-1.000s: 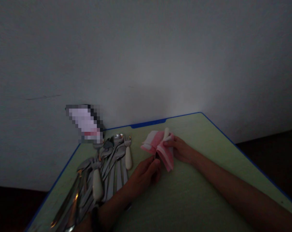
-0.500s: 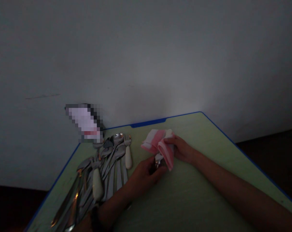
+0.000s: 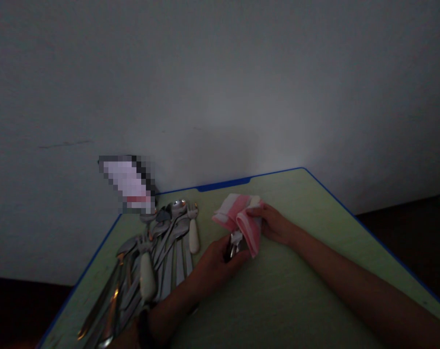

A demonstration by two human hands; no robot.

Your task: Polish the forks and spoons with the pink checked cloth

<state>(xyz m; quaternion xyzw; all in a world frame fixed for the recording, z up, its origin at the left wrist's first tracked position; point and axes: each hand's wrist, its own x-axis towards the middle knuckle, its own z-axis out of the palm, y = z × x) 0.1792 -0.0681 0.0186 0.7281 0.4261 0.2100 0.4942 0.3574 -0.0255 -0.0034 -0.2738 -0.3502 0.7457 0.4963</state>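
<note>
A pink-and-white striped cloth [image 3: 229, 211] is pinched in my right hand [image 3: 272, 223], its folds hanging toward my left hand. My left hand [image 3: 216, 269] is closed around a shiny metal utensil [image 3: 236, 240]. The utensil's upper part goes in under the cloth, so its kind cannot be made out. Left of my left hand lies a loose pile of cutlery, with several metal spoons [image 3: 179, 206] and long handles. Two forks with cream handles stand out, one nearer [image 3: 147, 276] and one farther [image 3: 193, 236].
The pale green table [image 3: 307, 295] has a blue rim and stands against a grey wall [image 3: 220, 87]. At its far left corner a blurred-out device with a light screen [image 3: 123, 182] leans near the wall. Dark-handled cutlery [image 3: 99, 300] lies along the left side.
My left hand has shifted and turned slightly, and a little more of the metal utensil shows below the cloth. My right hand and the cloth have hardly moved.
</note>
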